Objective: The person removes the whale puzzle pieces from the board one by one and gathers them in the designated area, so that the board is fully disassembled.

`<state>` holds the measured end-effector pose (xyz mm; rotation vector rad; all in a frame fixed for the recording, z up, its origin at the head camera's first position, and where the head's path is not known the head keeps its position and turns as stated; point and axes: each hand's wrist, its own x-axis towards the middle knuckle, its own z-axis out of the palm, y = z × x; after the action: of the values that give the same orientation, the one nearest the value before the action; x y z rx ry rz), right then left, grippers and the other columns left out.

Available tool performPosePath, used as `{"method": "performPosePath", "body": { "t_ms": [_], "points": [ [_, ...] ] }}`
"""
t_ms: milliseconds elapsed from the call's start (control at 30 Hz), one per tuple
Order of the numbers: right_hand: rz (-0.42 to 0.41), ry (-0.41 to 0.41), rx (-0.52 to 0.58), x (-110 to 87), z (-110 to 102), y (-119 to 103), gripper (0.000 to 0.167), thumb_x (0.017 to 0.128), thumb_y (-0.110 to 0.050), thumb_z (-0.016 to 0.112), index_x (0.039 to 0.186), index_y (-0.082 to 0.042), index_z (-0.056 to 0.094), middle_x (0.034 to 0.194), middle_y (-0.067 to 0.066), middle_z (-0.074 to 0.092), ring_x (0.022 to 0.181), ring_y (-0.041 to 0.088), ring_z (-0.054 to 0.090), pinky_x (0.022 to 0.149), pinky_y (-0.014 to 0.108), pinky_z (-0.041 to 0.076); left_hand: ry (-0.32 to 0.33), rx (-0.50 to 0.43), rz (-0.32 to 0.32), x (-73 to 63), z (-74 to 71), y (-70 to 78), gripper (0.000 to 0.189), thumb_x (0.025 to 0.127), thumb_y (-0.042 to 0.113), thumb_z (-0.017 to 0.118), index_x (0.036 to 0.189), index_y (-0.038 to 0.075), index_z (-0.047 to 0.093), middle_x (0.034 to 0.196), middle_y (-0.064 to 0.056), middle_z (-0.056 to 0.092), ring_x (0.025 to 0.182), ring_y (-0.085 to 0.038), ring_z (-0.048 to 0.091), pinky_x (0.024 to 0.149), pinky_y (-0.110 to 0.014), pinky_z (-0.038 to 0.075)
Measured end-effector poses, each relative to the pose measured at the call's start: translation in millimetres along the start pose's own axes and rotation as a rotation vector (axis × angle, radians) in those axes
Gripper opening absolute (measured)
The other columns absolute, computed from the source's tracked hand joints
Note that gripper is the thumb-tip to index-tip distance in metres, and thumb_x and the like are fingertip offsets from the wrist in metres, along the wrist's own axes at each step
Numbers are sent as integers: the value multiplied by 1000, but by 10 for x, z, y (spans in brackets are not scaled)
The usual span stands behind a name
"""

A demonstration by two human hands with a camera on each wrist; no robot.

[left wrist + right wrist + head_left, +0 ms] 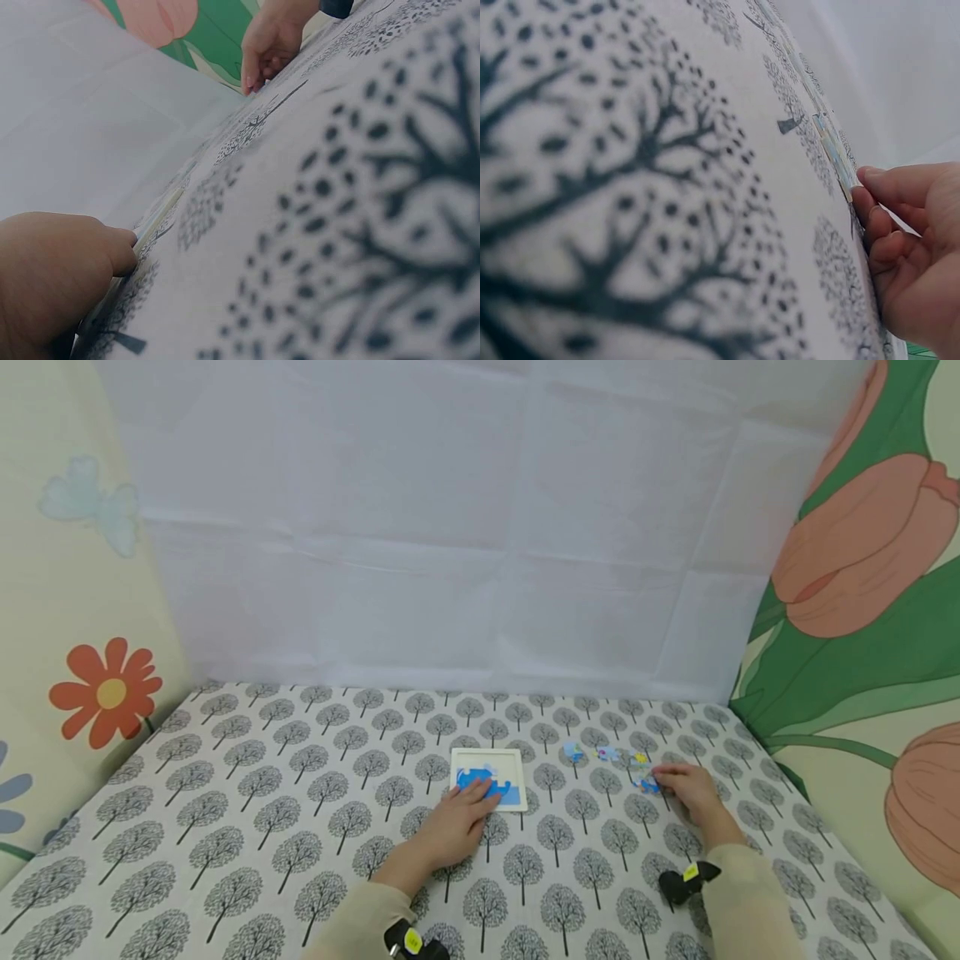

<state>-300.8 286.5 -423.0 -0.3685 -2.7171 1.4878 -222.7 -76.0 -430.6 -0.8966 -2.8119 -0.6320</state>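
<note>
A white square puzzle tray [461, 757] with a blue picture lies flat on the patterned cloth. My left hand [457, 827] rests on its lower part, the fingers reaching over the blue shape. To the right, my right hand [688, 787] pinches the edge of a small blue-and-white puzzle piece [645, 786] between thumb and fingertips, low over the cloth. In the right wrist view the piece [832, 154] shows as a thin slab at the thumb. Just behind it is a small yellow piece [641, 758].
A light blue piece [573, 752] and a multicoloured piece [607, 753] lie between the tray and my right hand, further back. The cloth [315, 802] has tree prints. A white sheet [450, 543] hangs behind the table, with flower-painted panels at both sides.
</note>
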Motion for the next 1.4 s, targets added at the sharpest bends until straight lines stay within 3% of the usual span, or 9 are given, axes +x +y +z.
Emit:
{"method": "performPosePath", "body": {
  "t_ms": [167,367,600,867,1033,1200,1400],
  "points": [
    [7,8,40,-1,-6,7,34,82,-15,59,109,6,56,76,0,56,63,12,48,53,26,40,21,-14,7,-3,-5,5,38,89,10,44,126,5,45,133,-15,34,123,-30,25,99,-47,18],
    [29,9,82,-9,-14,4,36,83,-17,57,112,4,55,77,-2,55,64,10,47,55,25,40,55,-28,17,-1,4,-8,36,87,8,45,123,4,48,131,-15,36,121,-31,28,98,-47,20],
    [58,7,155,-29,-28,-13,36,83,-15,57,114,4,54,71,-2,53,54,4,42,52,24,39,80,-32,34,15,20,-32,36,86,8,47,122,2,49,130,-16,38,120,-31,31,97,-47,23],
    [103,6,190,14,-45,-52,40,82,-17,59,116,3,52,66,-2,53,54,8,43,50,24,39,97,-62,21,7,-11,-21,37,86,8,48,122,-2,48,129,-20,36,118,-34,32,96,-46,26],
    [93,-25,185,15,-62,-85,43,82,-19,59,117,3,51,69,-2,54,58,10,45,51,24,40,91,-83,-14,2,-28,-7,40,84,9,49,123,-3,46,130,-20,36,119,-34,31,96,-46,25],
    [72,-39,146,7,-63,-132,43,81,-22,60,117,2,52,77,-4,56,66,11,48,55,22,40,98,-39,-38,3,-33,-32,43,83,11,51,123,-3,45,130,-18,36,119,-31,32,97,-45,23],
    [52,-51,144,-13,-65,-236,43,82,-23,59,117,2,52,85,-1,58,64,11,48,54,24,40,93,-5,-67,-17,-81,-58,43,83,12,52,123,-3,45,130,-17,37,120,-30,32,98,-44,22]
  ]
}}
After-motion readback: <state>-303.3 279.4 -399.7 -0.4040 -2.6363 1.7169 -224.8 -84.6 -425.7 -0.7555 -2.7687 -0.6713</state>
